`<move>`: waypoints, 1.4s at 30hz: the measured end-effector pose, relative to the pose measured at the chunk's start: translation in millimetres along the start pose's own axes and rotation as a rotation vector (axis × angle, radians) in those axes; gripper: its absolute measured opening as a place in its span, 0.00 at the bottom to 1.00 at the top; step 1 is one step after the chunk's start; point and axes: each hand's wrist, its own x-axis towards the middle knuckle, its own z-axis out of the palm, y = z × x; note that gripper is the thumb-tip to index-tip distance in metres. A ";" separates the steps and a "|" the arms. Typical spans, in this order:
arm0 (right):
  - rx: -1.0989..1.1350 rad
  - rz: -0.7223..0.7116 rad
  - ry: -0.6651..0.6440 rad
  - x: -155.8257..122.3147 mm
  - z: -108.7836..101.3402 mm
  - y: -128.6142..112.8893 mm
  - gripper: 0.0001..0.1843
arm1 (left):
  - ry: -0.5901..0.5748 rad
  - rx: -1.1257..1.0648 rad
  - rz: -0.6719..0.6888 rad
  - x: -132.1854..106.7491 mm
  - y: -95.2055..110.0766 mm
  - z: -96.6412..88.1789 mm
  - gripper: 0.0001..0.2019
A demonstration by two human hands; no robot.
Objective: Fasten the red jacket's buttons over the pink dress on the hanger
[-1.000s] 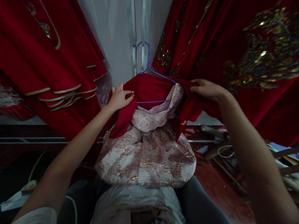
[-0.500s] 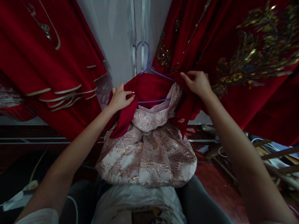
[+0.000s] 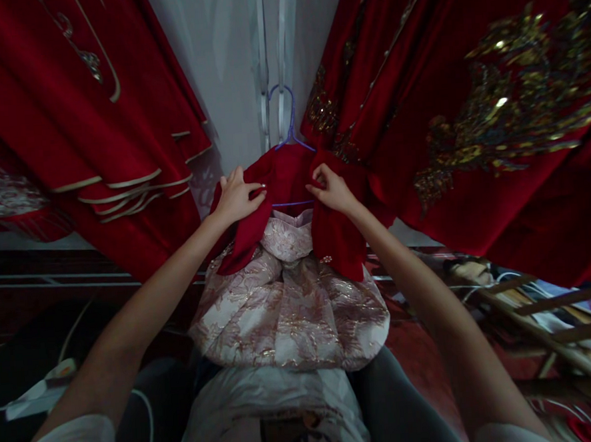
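Observation:
A pale pink and gold brocade dress [image 3: 291, 314] hangs from a purple hanger [image 3: 292, 124], its skirt spreading above my lap. Over the dress lies a small red jacket [image 3: 340, 245], its front open around the pink bodice. My left hand [image 3: 238, 196] pinches the jacket's front edge on the left side. The opposite front edge is between the fingers of my right hand [image 3: 331, 189], now close to the middle. A small beaded ornament shows on the right panel. The hanger's lower bar crosses between both hands.
Large red garments with gold trim [image 3: 138, 184] hang on the left; another with gold sequin embroidery [image 3: 499, 115] hangs on the right. Behind the hanger are pale metal bars [image 3: 279, 42]. A wooden rack [image 3: 557, 332] with mixed items stands at lower right.
My right hand has moved left and inward, bringing the jacket's right front panel over the right side of the bodice. The left hand stays almost in place.

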 end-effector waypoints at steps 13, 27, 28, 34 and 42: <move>0.081 -0.073 0.033 -19.2 27.2 -11.9 0.11 | 0.311 -0.126 -0.086 -24.6 13.8 13.0 0.14; 0.258 -0.004 0.006 -37.7 26.0 -20.5 0.09 | 0.202 -0.751 0.024 -48.9 49.0 58.0 0.03; 0.288 -0.006 -0.011 -38.9 28.2 -21.2 0.09 | 0.212 -0.826 -0.021 -45.0 48.2 57.8 0.05; 0.476 0.023 -0.067 -42.5 39.5 -17.5 0.16 | 0.215 -1.181 -0.264 -38.1 46.9 65.9 0.12; 0.573 0.030 -0.087 -47.1 38.3 -9.2 0.17 | 0.127 -1.121 -0.219 -43.3 47.7 58.8 0.12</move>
